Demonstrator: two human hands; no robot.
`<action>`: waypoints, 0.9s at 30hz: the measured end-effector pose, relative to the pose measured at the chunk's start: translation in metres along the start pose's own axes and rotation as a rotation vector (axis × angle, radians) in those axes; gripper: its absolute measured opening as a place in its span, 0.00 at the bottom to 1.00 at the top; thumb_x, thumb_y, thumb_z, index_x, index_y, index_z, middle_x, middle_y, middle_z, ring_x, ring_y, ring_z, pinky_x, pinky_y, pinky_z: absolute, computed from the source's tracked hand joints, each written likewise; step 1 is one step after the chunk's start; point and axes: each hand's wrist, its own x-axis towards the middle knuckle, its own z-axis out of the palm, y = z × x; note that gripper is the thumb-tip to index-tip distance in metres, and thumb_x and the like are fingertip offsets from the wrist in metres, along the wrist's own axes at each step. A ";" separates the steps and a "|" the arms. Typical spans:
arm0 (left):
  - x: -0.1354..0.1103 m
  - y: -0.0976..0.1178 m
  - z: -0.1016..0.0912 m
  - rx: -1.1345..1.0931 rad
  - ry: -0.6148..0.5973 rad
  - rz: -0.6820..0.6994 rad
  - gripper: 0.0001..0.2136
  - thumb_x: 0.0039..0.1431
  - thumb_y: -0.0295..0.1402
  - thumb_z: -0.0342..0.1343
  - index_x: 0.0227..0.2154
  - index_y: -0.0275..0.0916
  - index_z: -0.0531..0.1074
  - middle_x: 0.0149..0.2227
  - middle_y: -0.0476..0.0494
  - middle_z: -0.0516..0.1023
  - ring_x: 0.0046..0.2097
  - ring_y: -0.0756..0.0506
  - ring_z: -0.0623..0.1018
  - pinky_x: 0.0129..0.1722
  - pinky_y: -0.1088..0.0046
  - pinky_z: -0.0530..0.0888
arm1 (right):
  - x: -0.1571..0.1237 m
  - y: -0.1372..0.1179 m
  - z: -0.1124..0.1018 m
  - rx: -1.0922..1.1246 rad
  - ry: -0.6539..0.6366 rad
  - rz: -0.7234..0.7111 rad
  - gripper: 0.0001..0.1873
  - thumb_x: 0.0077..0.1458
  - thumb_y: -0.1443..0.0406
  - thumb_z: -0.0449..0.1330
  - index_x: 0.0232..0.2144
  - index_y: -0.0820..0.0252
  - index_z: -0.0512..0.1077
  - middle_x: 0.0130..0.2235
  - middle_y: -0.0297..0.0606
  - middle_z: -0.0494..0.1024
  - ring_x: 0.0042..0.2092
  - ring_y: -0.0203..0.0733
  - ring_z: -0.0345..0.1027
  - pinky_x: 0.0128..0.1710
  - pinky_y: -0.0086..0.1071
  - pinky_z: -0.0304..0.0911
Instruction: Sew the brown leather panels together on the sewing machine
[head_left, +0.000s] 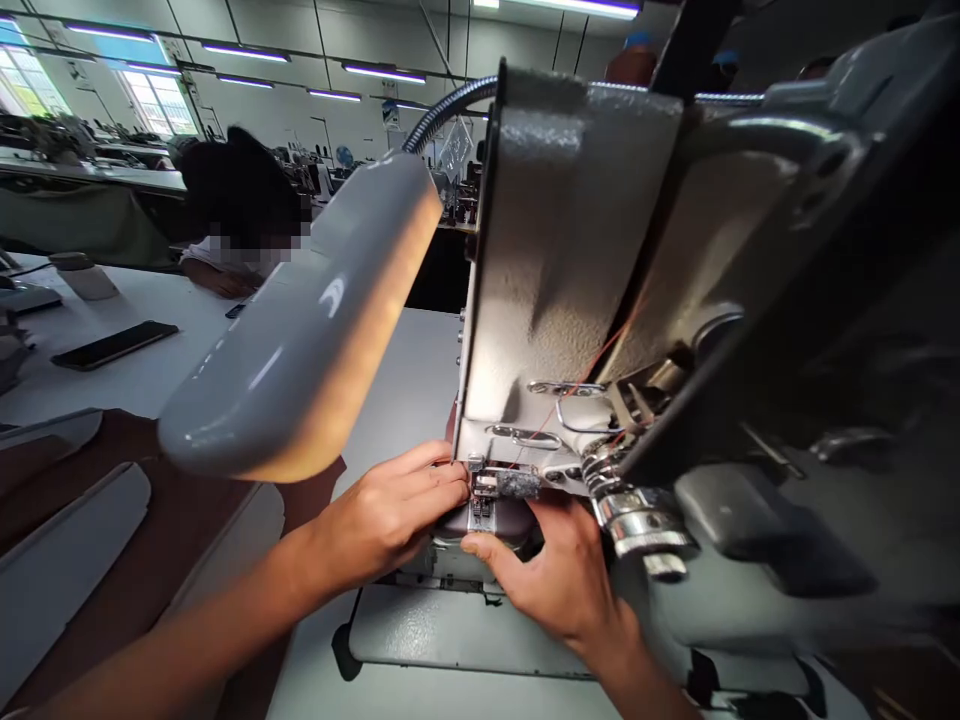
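Our right hand [559, 570] is spreading its thumb wide, our left hand [390, 508] lining its fingers [441, 495] together, both flanking the dark brown workpiece [516, 526] under the sewing-machine presser foot [482, 507]; whether either is gripping, we cannot tell. We should be guiding evenly, fingertips clear.

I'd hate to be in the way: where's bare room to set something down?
White tabletop shows bare between the long grey lamp and the grey metal sewing machine, and between that lamp and the flat black phone. Crowded: the machine's lower end, with the left hand and right hand there, and the near left, spread with flat brown pieces.
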 end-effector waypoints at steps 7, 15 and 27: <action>-0.006 -0.002 0.005 -0.067 -0.004 0.013 0.10 0.60 0.20 0.44 0.40 0.30 0.68 0.37 0.39 0.75 0.40 0.45 0.71 0.43 0.69 0.73 | -0.002 0.002 0.000 -0.023 -0.004 0.010 0.21 0.48 0.53 0.62 0.40 0.60 0.71 0.38 0.46 0.76 0.41 0.53 0.71 0.44 0.48 0.67; -0.004 0.002 0.001 -0.057 -0.048 -0.003 0.10 0.63 0.21 0.42 0.40 0.29 0.68 0.38 0.39 0.76 0.40 0.46 0.72 0.43 0.71 0.72 | 0.004 -0.003 -0.001 -0.061 0.061 -0.076 0.23 0.52 0.50 0.55 0.34 0.66 0.73 0.32 0.50 0.77 0.34 0.53 0.73 0.33 0.45 0.71; -0.004 0.004 0.001 -0.045 -0.005 0.046 0.10 0.63 0.22 0.42 0.37 0.29 0.69 0.37 0.38 0.76 0.41 0.45 0.71 0.43 0.69 0.73 | -0.004 -0.004 0.005 -0.020 0.064 0.034 0.24 0.51 0.48 0.57 0.35 0.65 0.72 0.36 0.48 0.77 0.39 0.53 0.71 0.38 0.48 0.69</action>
